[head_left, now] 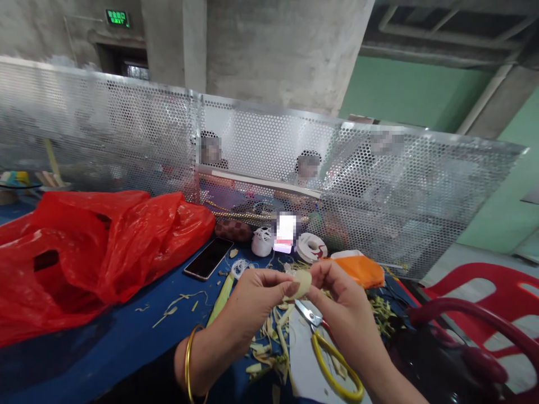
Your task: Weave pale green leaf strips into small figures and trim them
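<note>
A pale yellow-green leaf strip point(302, 284), curled into a small loop, is held between both hands above the table. My left hand point(256, 297) pinches its left side between thumb and fingertips. On the other side, the thumb and fingers of my right hand point(341, 297) close on the strip's edge. Scissors with yellow handles point(337, 365) lie partly under my right hand on a white sheet point(301, 348). Leaf scraps point(269, 342) are scattered below the hands. A long green leaf point(221, 297) is partly hidden behind my left forearm.
A red plastic bag point(105, 241) covers the table's left side. Beyond my hands are a dark phone point(209, 258), a white yarn ball point(262, 242), a lit screen point(285, 233), a white spool point(311, 247) and a perforated metal screen point(261, 134). A dark bag point(446, 359) sits right.
</note>
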`<action>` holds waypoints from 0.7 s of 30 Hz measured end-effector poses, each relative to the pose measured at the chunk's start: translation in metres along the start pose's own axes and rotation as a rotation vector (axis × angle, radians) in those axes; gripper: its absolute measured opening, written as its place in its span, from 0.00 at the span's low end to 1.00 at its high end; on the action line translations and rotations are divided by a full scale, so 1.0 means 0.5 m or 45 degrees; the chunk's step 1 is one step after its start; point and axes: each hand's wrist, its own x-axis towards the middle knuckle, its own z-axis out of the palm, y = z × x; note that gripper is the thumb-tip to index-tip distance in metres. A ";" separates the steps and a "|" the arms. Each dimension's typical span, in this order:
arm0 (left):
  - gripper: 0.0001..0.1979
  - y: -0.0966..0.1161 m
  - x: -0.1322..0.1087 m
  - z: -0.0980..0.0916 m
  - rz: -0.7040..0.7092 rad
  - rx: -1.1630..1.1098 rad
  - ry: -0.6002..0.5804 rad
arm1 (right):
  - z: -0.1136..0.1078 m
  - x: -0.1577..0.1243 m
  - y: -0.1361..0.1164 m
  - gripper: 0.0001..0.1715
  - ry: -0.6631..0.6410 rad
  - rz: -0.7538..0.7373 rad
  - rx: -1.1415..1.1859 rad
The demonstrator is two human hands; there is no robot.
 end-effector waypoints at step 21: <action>0.09 -0.016 -0.007 0.003 -0.193 -0.278 -0.021 | -0.007 -0.003 0.027 0.12 0.184 -1.183 -0.702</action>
